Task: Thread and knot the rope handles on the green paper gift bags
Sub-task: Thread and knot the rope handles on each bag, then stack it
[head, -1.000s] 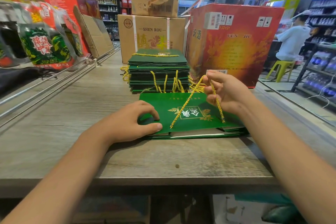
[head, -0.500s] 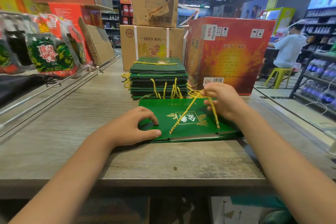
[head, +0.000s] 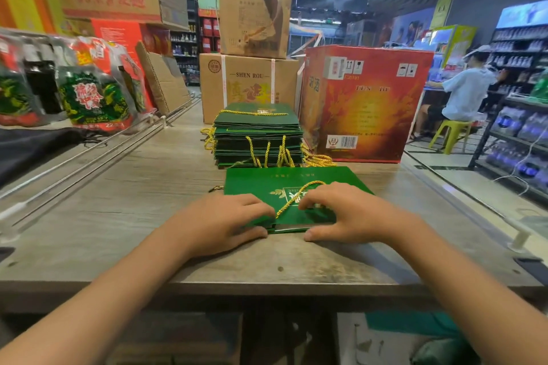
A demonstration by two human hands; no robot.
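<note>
I see both forearms reach in from the bottom corners of the frame and meet at the centre, over the near edge of the flat green gift bag (head: 264, 184) on the wooden table (head: 118, 216). The left hand (head: 221, 224) lies palm down on the bag's near left corner, fingers curled over the top, thumb stretched along the near edge. The right hand (head: 345, 215) covers the near right part, fingers bent onto the printed panel, thumb splayed on the table beside the edge. I cannot tell whether either hand actually pinches anything. The gold rope handle (head: 296, 197) runs in 1 loop from between the 2 hands up over the panel and under the right fingers.

Half a second ago the right hand was raised at the bag's far right, holding the rope taut; now it is down and nearer, and the rope lies slack. The left hand has shifted to the right, nearer the rope.

The rope's ends and the bag's holes are hidden beneath the hands, so no knot is visible.

Above centre stands the stack of green bags (head: 258, 133) with gold ropes hanging out, then a brown carton (head: 249, 83) and, to its right, a red carton (head: 364, 101).
</note>
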